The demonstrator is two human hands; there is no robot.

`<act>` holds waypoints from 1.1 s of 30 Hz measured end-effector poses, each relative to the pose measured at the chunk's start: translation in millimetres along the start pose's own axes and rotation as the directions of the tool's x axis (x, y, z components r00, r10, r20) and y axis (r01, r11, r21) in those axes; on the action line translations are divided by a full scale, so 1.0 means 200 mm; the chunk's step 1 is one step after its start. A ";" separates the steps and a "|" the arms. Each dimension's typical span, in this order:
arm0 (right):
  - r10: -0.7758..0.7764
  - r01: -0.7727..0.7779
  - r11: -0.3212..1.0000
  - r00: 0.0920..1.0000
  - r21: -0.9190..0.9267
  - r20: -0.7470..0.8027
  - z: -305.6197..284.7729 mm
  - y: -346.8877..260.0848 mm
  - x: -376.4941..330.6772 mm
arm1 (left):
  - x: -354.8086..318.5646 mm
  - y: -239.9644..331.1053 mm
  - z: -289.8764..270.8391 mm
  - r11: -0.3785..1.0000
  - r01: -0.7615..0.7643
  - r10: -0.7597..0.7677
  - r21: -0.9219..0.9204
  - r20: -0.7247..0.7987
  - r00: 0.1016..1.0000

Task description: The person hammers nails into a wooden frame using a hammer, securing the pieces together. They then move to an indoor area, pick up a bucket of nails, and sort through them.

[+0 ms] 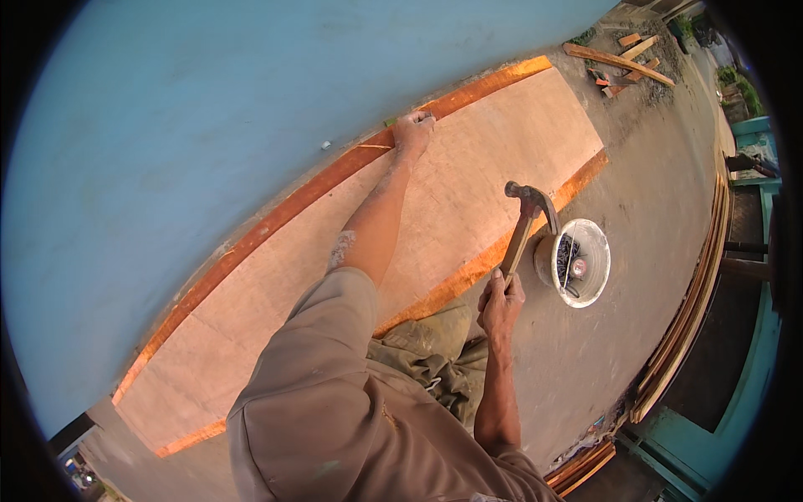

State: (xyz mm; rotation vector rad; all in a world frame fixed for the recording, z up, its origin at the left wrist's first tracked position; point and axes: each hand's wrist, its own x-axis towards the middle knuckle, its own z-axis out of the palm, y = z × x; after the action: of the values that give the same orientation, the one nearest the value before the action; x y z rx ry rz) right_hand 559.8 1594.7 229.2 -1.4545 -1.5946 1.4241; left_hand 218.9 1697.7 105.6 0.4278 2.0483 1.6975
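Observation:
A claw hammer (519, 240) with a wooden handle is gripped in my right hand (502, 305), its metal head raised over the near side of a plywood panel (493, 159). My left hand (414, 132) rests on the reddish wooden strip (309, 191) along the panel's far edge. Its fingers are bent and closed; whatever they pinch is hidden. A small green bit (390, 122) shows just left of those fingers. Along the panel's near edge runs another wooden strip (468, 272), orange in the light.
Right of the hammer, a white bucket (606, 272) on the concrete floor holds dark nails and a small round item. A blue wall (209, 100) rises beyond the panel. Wood scraps (619, 63) lie at the far right; long planks (690, 309) are stacked along the right side.

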 end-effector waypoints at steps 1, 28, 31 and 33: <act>-0.007 0.007 1.000 1.000 -0.023 0.013 -0.01 0.03 -0.01 | 0.03 0.01 -0.06 0.994 -0.066 0.064 0.083 0.024 0.998; -0.165 0.170 0.984 0.983 -0.062 0.078 0.71 0.14 0.57 | -0.03 -0.12 -0.09 0.657 -0.644 0.595 0.392 0.256 0.762; -0.207 0.223 0.953 0.974 -0.205 0.097 0.67 0.25 0.66 | -0.05 -0.10 -0.04 0.657 -0.651 0.593 0.381 0.271 0.758; -0.043 0.060 0.991 0.990 -0.121 0.135 0.65 0.13 0.64 | -0.05 -0.11 -0.07 0.655 -0.620 0.554 0.432 0.283 0.783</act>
State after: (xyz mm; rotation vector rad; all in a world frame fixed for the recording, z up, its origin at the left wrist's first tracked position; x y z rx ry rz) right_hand 418.3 1667.2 135.8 -1.4019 -1.8186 1.4397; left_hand 220.8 1676.8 87.0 1.4899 2.4012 1.3315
